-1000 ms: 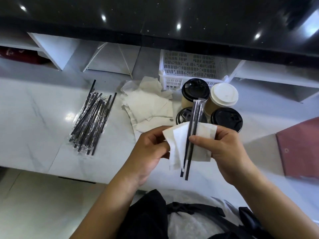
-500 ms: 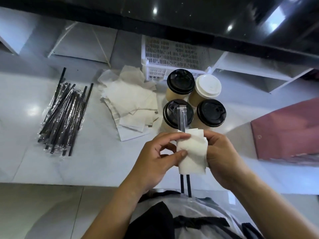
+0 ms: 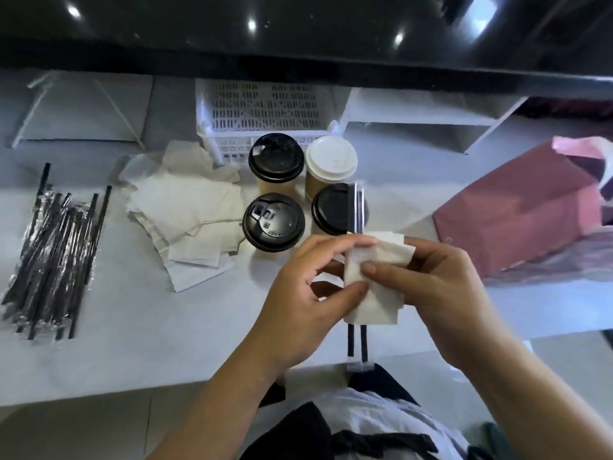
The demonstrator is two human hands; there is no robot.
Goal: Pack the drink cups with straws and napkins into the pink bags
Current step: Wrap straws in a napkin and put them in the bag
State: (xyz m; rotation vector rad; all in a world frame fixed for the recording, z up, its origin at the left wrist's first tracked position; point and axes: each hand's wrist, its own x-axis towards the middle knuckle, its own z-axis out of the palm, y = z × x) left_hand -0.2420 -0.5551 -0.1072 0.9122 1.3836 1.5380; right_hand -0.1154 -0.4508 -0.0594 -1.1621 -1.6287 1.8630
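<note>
Both hands hold a white napkin (image 3: 378, 293) folded around two black wrapped straws (image 3: 356, 343), whose ends stick out above and below it. My left hand (image 3: 298, 293) pinches the napkin's left edge; my right hand (image 3: 441, 293) grips its right side with the thumb on the front. Behind them stand several lidded paper cups: a black-lidded cup (image 3: 273, 222), another black-lidded cup (image 3: 276, 161), a white-lidded cup (image 3: 331, 162) and a partly hidden black-lidded cup (image 3: 331, 209). A pink bag (image 3: 517, 210) lies on its side at the right.
A pile of wrapped black straws (image 3: 53, 254) lies at the left of the white counter (image 3: 149, 327). Loose napkins (image 3: 189, 210) are spread beside the cups. A white slotted basket (image 3: 262, 111) and white shelves (image 3: 431, 117) stand at the back.
The napkin has been wrapped further around the two straws, and both hands with the bundle sit further right, in front of the right-hand cups. The view has shifted, showing more of the pink bag.
</note>
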